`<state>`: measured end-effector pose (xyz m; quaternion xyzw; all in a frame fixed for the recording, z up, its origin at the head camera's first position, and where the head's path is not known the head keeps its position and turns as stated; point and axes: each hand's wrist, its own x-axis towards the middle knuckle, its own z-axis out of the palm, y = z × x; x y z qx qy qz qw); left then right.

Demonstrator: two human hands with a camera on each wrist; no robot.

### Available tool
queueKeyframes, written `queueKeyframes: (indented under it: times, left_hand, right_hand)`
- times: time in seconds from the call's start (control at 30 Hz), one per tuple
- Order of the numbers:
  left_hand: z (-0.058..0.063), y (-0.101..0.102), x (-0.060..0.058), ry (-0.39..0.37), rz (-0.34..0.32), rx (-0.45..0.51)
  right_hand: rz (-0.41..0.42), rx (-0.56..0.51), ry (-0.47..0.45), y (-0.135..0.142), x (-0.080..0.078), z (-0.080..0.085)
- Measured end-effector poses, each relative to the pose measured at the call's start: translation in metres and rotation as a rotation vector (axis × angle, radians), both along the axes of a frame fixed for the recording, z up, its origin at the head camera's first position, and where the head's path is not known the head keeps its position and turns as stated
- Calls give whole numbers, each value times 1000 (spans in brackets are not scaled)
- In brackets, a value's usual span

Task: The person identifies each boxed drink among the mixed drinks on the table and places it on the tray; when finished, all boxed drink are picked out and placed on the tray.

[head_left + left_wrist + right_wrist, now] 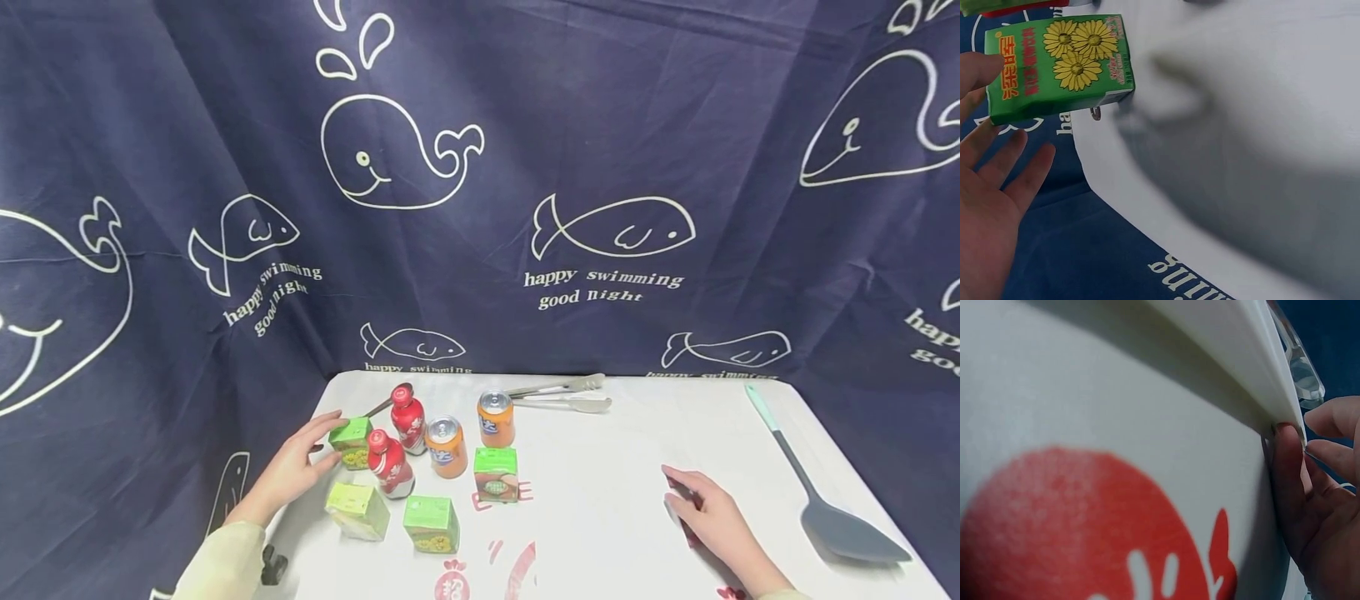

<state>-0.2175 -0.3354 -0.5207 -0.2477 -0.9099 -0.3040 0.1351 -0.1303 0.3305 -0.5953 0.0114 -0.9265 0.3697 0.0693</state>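
Note:
In the head view my left hand (303, 458) is at the left side of a green drink carton (352, 442) with yellow flowers, which stands upright on the table. In the left wrist view a fingertip overlaps the carton (1063, 69); the other fingers (1032, 175) are straight and spread below it. Two red bottles (391, 467) and two orange cans (446, 448) stand to its right. My right hand (708, 512) is at the right of the table. Close up, its thumb and fingers pinch the edge of a white panel (1229, 344) over the red-printed tablecloth.
Three more cartons stand nearby: a yellow-green one (357, 510), a green one (431, 524) and a green-topped one (496, 475). Metal tongs (558, 387) lie behind the cans. A grey spatula (843, 529) lies at the far right. Dark fish-print cloth (600, 125) hangs behind.

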Motion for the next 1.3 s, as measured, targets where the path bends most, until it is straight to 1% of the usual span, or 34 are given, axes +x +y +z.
queueKeyframes:
  times: [0.13, 0.33, 0.47, 0.6, 0.7, 0.77, 0.83, 0.93, 1.1, 1.3]
  left_hand:
    - [-2, 2, 1, -48, 0, 30]
    - [-6, 4, 1, -118, -4, 129]
    - [-9, 3, 1, -152, -4, 170]
    - [-11, 3, 0, -146, -7, 189]
    - [-11, 4, -1, -129, -6, 193]
    - [-11, 5, -2, -114, -1, 185]
    - [-12, 5, -2, -93, 11, 171]
    - [-13, 4, -2, -71, 43, 139]
    - [-16, 2, -2, -87, 88, 122]
    - [-17, 2, -3, -90, 99, 123]
  right_hand:
    - [-9, -2, -20, 1, 1, -1]
    - [-23, -69, -90, 0, 3, -1]
    - [-32, -106, -91, -2, 3, -3]
    - [-41, -138, -66, -3, 4, -5]
    - [-43, -184, -44, -2, 6, -8]
    - [-48, -189, -18, -2, 8, -8]
    - [-54, -173, 13, -2, 9, -9]
    - [-62, -121, 43, -1, 10, -10]
    - [-74, -92, 43, 0, 10, -13]
    - [-86, -63, 53, 2, 12, -13]
